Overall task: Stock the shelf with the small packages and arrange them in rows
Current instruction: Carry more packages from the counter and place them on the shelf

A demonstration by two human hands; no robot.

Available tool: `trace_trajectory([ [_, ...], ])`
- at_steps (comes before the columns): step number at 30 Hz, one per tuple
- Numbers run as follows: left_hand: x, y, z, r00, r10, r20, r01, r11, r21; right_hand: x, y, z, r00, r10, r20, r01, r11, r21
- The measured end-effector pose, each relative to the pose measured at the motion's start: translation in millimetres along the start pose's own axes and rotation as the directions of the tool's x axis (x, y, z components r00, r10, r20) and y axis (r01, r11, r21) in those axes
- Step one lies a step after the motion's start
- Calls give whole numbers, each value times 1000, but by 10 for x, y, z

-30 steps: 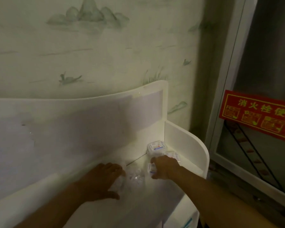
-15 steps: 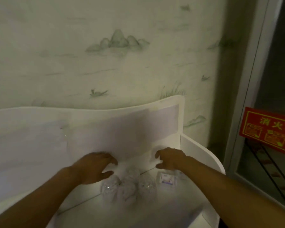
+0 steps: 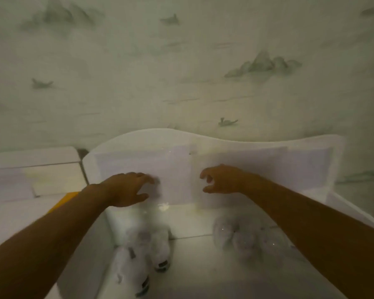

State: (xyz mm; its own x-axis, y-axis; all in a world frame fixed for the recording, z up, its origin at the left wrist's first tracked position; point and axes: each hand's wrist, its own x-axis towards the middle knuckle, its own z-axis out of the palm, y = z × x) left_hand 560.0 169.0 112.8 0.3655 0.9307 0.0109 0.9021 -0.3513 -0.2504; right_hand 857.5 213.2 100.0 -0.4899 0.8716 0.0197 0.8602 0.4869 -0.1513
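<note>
A white shelf (image 3: 192,262) with a curved back panel (image 3: 246,169) fills the lower half of the blurred view. Several small clear packages (image 3: 242,236) lie bunched on its right part. More small white packages (image 3: 151,247) stand in a row by the left side wall. My left hand (image 3: 127,188) hovers above the left row with loosely curled fingers and holds nothing. My right hand (image 3: 222,180) hangs in front of the back panel above the clear packages, fingers bent, also without anything in it.
A second white shelf unit (image 3: 35,169) adjoins on the left, with a yellow edge (image 3: 63,201) showing by my left forearm. Pale wallpaper (image 3: 181,72) with painted hills and boats rises behind. The shelf's right side wall (image 3: 354,212) is partly hidden by my right arm.
The view has swung left, so the shelf's left end and more packages show. Both hands have lifted off the packages and moved left along the back panel.
</note>
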Motion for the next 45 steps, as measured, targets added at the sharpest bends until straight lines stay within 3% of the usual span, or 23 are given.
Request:
trace_trajectory([
  [6, -937, -831, 94, 979, -203, 31, 204, 979, -21, 326, -1158, -19, 985, -169, 29, 167, 985, 48],
  [14, -2424, -1904, 473, 932, -363, 2, 361, 927, -102, 769, -3012, 277, 915, -403, -16, 403, 911, 86],
  [26, -4559, -3019, 1607, 788, -589, 179, 615, 765, -192, 1078, -5060, 1093, 826, -503, 253, 518, 855, 8],
  [29, -4826, -3224, 1871, 746, -632, 210, 666, 705, -245, 1138, -5394, 1298, 783, -546, 298, 572, 821, 1],
  [36, -5000, -3468, 2438, 700, -655, 285, 714, 636, -294, 1620, -6162, 1649, 759, -613, 218, 617, 785, 58],
  [41, -4990, -3878, 2586, 705, -632, 321, 708, 654, -267, 2073, -6692, 1794, 691, -685, 231, 688, 721, 82],
  [45, -4830, -4329, 2680, 722, -624, 299, 691, 669, -272, 2585, -7003, 1888, 683, -690, 239, 688, 718, 106],
])
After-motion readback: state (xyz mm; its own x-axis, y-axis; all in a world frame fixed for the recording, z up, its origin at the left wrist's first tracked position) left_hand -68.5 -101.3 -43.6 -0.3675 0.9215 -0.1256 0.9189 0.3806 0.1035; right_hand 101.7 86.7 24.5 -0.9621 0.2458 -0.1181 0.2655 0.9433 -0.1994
